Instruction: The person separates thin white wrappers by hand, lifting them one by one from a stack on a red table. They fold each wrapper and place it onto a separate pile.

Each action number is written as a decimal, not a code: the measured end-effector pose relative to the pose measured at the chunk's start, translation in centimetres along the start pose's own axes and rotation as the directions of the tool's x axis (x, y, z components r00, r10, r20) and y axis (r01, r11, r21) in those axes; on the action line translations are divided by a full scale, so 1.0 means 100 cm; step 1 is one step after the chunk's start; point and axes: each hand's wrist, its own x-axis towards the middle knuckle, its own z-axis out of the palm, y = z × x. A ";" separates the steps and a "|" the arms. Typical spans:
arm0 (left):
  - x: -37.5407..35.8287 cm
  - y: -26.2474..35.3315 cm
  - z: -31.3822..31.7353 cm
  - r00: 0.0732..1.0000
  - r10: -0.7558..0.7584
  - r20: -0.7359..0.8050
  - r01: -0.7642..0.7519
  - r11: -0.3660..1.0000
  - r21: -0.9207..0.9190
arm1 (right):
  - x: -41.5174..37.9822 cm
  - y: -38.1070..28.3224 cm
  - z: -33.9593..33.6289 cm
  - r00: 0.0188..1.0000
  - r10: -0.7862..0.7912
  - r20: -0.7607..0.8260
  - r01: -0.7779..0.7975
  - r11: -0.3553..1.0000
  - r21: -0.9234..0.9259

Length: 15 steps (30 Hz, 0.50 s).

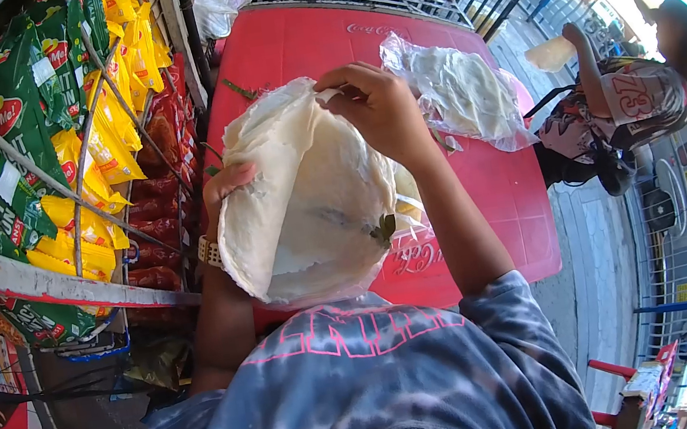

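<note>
A stack of thin, round, pale wrappers (327, 190), like spring-roll wrappers, is held up in front of my chest, above the red table. My left hand (226, 189) supports its left side, thumb on the near face and the other fingers hidden behind. At the top edge, my right hand (371, 107) pinches a sheet between thumb and fingers. The left part of the top sheet is lifted and folded over. A dark green leaf (384, 231) lies at the stack's right edge. Clear plastic shows beneath the stack.
On the red plastic table (293, 42), a clear bag of white sheets (467, 92) lies at the right. Green and yellow snack packs (93, 153) hang on a rack at left. A person (634, 95) stands at right, holding a pale sheet (550, 55). Metal bars (366, 2) border the table's far side.
</note>
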 end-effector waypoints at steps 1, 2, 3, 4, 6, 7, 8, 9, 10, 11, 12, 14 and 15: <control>-0.001 0.001 0.000 1.000 0.013 0.008 -0.013 1.000 -0.015 | 0.000 0.004 -0.001 0.995 0.044 0.090 -0.048 0.998 0.039; -0.001 0.000 0.000 1.000 0.020 0.013 -0.020 0.999 -0.028 | -0.002 0.004 -0.003 0.993 0.056 0.100 -0.062 0.996 0.061; -0.001 0.001 -0.001 1.000 0.028 0.015 -0.027 0.999 -0.037 | -0.004 0.004 -0.006 0.992 0.067 0.111 -0.076 0.994 0.083; -0.003 0.002 0.000 0.999 0.037 0.020 -0.036 0.998 -0.043 | -0.005 0.004 -0.009 0.989 0.075 0.124 -0.088 0.991 0.104; -0.003 0.002 0.000 0.998 0.050 0.028 -0.049 0.997 -0.051 | -0.012 0.007 -0.018 0.987 0.111 0.113 -0.117 0.992 0.049; -0.004 0.003 0.000 0.998 0.055 0.031 -0.053 0.997 -0.056 | -0.015 0.011 -0.020 0.986 0.131 0.107 -0.134 0.991 0.022; -0.004 0.002 0.000 0.998 0.057 0.032 -0.055 0.997 -0.055 | -0.019 0.018 -0.016 0.971 0.221 0.091 -0.231 0.966 0.113; -0.004 0.001 0.000 0.998 0.053 0.038 -0.051 0.997 -0.060 | -0.025 0.030 -0.010 0.947 0.311 0.081 -0.322 0.924 0.206; -0.004 0.000 0.000 0.998 0.050 0.045 -0.047 0.997 -0.064 | -0.029 0.042 -0.003 0.914 0.398 0.077 -0.402 0.866 0.298; -0.004 0.000 -0.001 0.997 0.046 0.055 -0.042 0.997 -0.068 | -0.032 0.052 0.004 0.867 0.448 0.220 -0.498 0.799 0.338; -0.003 -0.001 -0.001 0.998 0.036 0.045 -0.034 0.998 -0.044 | -0.032 0.052 0.008 0.835 0.468 0.289 -0.549 0.744 0.382; -0.002 -0.004 -0.002 0.999 0.022 0.023 -0.023 1.000 0.006 | -0.029 0.052 0.016 0.763 0.481 0.432 -0.644 0.618 0.451; -0.002 -0.004 -0.003 1.000 -0.004 0.025 0.004 1.000 0.021 | -0.025 0.059 0.017 0.724 0.494 0.481 -0.682 0.614 0.398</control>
